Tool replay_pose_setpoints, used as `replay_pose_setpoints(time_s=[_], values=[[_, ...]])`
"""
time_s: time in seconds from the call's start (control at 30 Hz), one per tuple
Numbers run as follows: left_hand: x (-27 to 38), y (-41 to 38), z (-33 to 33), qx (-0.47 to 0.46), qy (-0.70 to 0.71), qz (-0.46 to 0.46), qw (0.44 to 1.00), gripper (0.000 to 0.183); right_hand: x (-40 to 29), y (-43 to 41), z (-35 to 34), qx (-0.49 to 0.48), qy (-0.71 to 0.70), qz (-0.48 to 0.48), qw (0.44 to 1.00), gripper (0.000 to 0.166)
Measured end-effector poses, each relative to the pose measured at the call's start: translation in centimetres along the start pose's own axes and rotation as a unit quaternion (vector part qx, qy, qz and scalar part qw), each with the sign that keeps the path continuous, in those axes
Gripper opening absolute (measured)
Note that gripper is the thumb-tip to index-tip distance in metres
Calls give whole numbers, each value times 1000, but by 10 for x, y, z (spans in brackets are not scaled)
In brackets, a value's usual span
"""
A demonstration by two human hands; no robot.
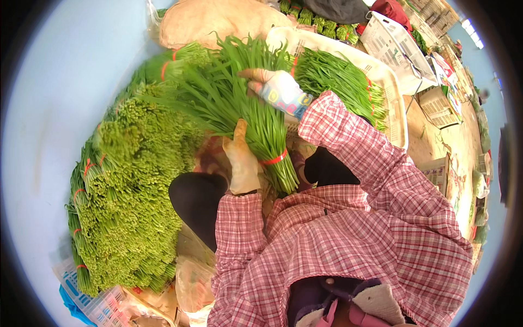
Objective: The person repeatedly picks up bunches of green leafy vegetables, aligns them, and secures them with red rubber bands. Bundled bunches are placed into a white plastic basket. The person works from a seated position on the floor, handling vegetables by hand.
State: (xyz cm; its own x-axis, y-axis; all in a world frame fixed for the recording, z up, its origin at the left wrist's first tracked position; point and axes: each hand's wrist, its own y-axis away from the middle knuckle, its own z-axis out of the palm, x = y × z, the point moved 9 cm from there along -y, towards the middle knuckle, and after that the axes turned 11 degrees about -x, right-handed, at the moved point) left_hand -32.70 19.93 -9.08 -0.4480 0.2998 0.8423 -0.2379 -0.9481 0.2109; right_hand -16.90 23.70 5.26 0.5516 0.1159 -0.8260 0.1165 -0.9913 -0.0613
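A bunch of long green leafy stalks, probably garlic chives, lies over my lap, bound near its cut ends by a red band. Around the lower side of the bunch, just above the band, is my left hand in a pale, stained glove, thumb up along the stalks. My right hand, in a white glove with a patterned cuff, rests on the leaves higher up, fingers bent; whether it grips any is unclear. To the left rises a big pile of banded green bunches, cut ends towards me.
A cream plastic crate holding more banded bunches stands beyond my right arm. Behind it are a white basket and a beige sack. A pale blue wall borders the pile. Plastic bags lie at lower left.
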Motion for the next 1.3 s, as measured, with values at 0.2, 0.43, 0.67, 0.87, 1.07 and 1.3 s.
replay_pose_setpoints(time_s=[0.2, 0.43, 0.67, 0.87, 1.07, 1.3], values=[[23, 16, 23, -19, -72, -13, 997, 57, -65, -25, -15, 3, 379, 26, 925, 28], [-8, 8, 19, -45, -80, -52, 995, 64, -7, -82, -39, -21, 315, 189, 930, 28], [-36, -4, -5, 13, -10, -82, 996, 63, -147, -12, -63, -90, -226, -209, 947, 37], [-13, 7, 14, -7, 162, -104, 981, 55, 17, 57, -54, 49, 5, 187, 981, 64], [-8, 10, 26, -22, 45, -72, 996, 56, 52, 69, 18, 29, -184, 185, 965, 60], [-16, 2, 12, -28, 101, -43, 994, 45, 44, 66, -35, 207, 54, 122, 969, 43]])
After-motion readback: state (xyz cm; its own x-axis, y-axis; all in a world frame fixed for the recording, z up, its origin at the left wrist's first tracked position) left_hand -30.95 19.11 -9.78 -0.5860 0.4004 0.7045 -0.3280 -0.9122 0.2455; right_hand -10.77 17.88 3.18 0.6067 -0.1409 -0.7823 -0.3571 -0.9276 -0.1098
